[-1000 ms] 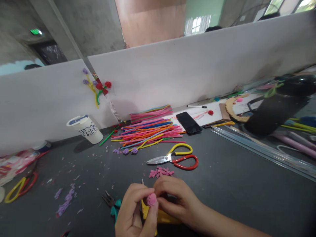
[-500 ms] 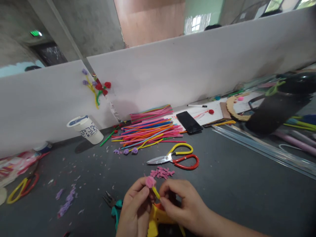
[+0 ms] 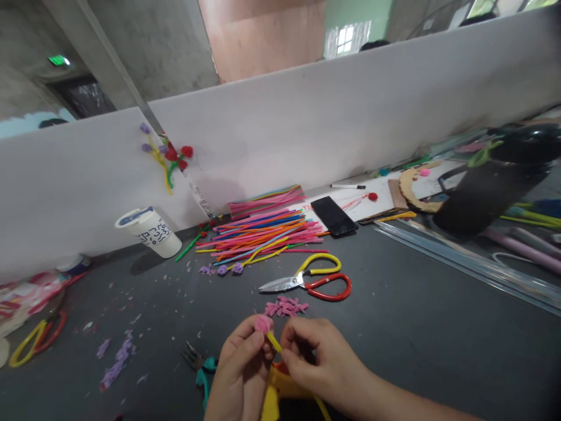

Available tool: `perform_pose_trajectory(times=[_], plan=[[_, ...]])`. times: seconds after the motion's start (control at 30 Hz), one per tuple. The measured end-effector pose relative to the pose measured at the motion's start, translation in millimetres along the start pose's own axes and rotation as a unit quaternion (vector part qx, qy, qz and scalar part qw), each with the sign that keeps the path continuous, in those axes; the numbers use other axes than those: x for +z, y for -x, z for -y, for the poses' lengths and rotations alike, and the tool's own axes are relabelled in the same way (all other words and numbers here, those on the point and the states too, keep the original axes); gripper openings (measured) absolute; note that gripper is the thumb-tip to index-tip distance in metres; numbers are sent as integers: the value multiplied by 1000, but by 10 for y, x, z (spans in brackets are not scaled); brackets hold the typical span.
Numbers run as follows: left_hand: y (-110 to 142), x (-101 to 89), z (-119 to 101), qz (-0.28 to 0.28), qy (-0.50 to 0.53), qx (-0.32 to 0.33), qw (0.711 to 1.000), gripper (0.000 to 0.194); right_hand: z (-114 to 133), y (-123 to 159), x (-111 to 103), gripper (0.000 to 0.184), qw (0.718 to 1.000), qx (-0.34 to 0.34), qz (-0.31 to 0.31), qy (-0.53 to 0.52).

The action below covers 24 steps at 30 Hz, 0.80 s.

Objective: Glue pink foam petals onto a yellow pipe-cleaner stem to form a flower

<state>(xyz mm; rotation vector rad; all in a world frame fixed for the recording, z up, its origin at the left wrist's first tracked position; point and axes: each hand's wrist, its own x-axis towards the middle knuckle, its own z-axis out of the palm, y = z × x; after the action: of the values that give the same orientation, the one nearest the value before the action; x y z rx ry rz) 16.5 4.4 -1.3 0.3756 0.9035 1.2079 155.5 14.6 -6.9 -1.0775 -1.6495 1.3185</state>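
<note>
A small pink fuzzy flower head [image 3: 263, 324] tops a yellow pipe-cleaner stem [image 3: 274, 342]. My left hand [image 3: 239, 365] is closed on the flower, thumb and fingers pinching it just below the head. Lower down, the stem is pinched between the thumb and fingers of my right hand [image 3: 322, 354]. Beneath both hands lies a yellow and orange tool [image 3: 278, 383], partly covered; its kind is hard to make out. Short pink pipe-cleaner snippets [image 3: 284, 305] are piled just beyond my fingers. Scissors [image 3: 300, 280] with yellow and red handles rest past them, and teal-handled pliers [image 3: 200, 365] lie left of my left hand.
Colourful pipe cleaners [image 3: 267, 237] are heaped toward the white partition [image 3: 315, 123]. A white cup [image 3: 151, 231] stands at left, near purple snippets [image 3: 117, 362]. A phone [image 3: 333, 215], clear sticks [image 3: 464, 263] and a large black flask [image 3: 491, 187] are at right.
The whole view has shifted slightly. Both hands keep the same hold on the pink flower and its stem, with hardly any movement.
</note>
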Motion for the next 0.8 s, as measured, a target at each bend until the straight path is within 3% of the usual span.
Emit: perform_pose_trajectory(times=[0.8], plan=[[60, 34, -14, 22, -14, 22, 999, 19, -83, 31, 11, 11, 982, -136, -49, 122]])
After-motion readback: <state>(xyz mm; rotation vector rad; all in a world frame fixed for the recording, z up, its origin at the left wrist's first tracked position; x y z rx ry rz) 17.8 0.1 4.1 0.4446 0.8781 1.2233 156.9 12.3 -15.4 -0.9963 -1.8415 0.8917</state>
